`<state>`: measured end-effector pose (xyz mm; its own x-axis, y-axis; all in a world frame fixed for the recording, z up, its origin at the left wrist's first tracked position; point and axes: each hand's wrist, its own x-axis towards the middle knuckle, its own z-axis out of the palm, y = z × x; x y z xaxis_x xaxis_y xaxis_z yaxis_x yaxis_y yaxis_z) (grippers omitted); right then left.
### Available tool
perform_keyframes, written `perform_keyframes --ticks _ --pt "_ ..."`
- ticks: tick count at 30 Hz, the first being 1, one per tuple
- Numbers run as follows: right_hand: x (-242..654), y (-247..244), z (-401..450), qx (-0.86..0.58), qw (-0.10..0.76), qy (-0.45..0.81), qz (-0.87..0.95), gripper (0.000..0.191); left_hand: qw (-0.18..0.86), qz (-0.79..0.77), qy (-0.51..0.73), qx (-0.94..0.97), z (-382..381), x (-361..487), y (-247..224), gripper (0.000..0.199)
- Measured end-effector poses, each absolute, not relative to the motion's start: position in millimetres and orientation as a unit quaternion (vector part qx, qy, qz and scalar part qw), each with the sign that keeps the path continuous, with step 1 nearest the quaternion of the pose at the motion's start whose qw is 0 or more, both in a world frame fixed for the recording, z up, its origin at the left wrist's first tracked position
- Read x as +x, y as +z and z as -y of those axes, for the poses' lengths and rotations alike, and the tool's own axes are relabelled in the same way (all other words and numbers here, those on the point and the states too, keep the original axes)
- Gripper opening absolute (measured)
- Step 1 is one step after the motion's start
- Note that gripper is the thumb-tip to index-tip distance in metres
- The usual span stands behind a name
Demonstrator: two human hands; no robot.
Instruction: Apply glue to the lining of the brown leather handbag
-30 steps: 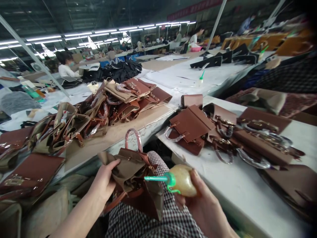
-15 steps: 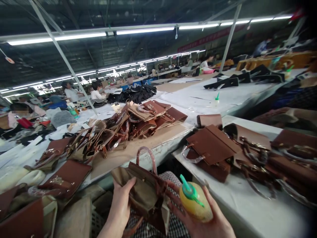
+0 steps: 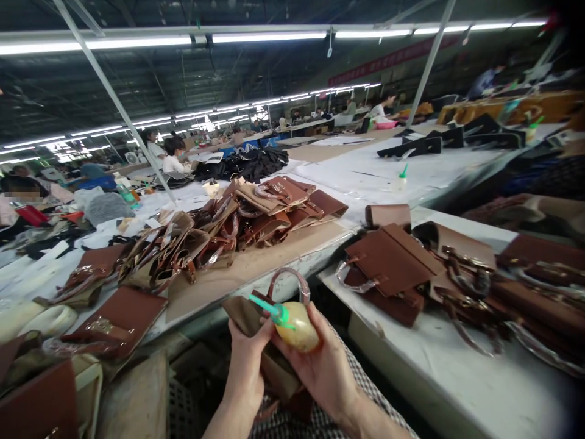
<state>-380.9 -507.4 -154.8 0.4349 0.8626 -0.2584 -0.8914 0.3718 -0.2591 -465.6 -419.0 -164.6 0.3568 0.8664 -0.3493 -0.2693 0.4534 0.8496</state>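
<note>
Low in the middle of the head view, a brown bag with a tan lining and a looped handle is held over my lap. My left hand is closed on the bag's left edge, thumb near the bottle's nozzle. Gripped in my right hand is a yellowish glue bottle with a green cap, its nozzle pointing up and left. The right fingers also lie against the bag. The bottle hides part of the bag's opening.
Brown bags are heaped on the table ahead. More bags lie on the white table at right. Single bags are at left. Another green-tipped bottle stands farther back. People sit at distant tables.
My right hand has moved left with the bottle, over the bag and close to my left hand. The nozzle now tilts more to the left. The bag has turned, and the view has shifted slightly.
</note>
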Motion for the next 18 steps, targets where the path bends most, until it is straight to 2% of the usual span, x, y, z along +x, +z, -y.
perform_keyframes --ticks 6,14,18 --pt "-375 -165 488 -0.128 0.817 0.562 -0.026 0.049 0.760 -0.379 0.369 0.377 415 -470 -171 0.091" --pt "-360 -154 480 -0.093 0.793 0.601 0.025 0.058 0.791 -0.355 0.360 0.346 417 -476 -167 0.094" --pt "-352 -144 483 -0.091 0.805 0.584 0.050 0.054 0.781 -0.361 0.363 0.359 418 -474 -169 0.095"
